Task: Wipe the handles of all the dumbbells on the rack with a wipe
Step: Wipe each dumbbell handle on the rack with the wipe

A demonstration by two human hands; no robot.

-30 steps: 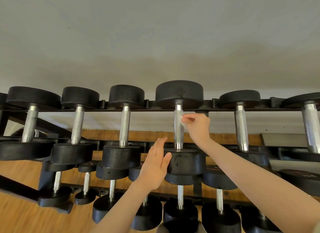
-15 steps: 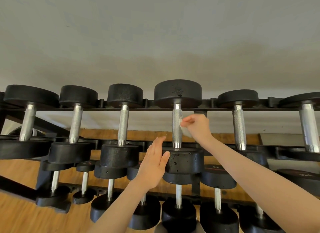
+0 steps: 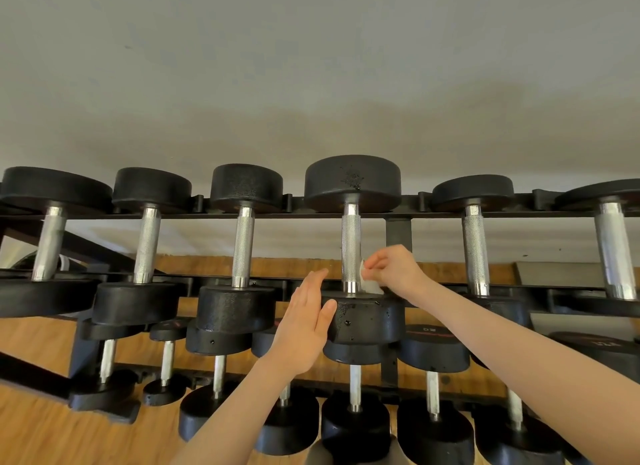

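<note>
Your hands at a dumbbell rack, wiping one top-row handle.

Your left hand [image 3: 306, 321] lies flat with straight fingers against the near weight head [image 3: 367, 317], gripping nothing. Just right, your right hand [image 3: 393, 270] pinches a small white wipe [image 3: 367, 282] against the lower end of the knurled handle [image 3: 350, 248]. Which other handles are already wiped cannot be told; the lower-row dumbbells [image 3: 355, 405] likely remain.

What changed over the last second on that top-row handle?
The right hand, pinching the white wipe, slid down the knurled handle from its upper part to the bottom by the lower weight head. The left hand stayed flat against that head; the dumbbells did not move.
</note>
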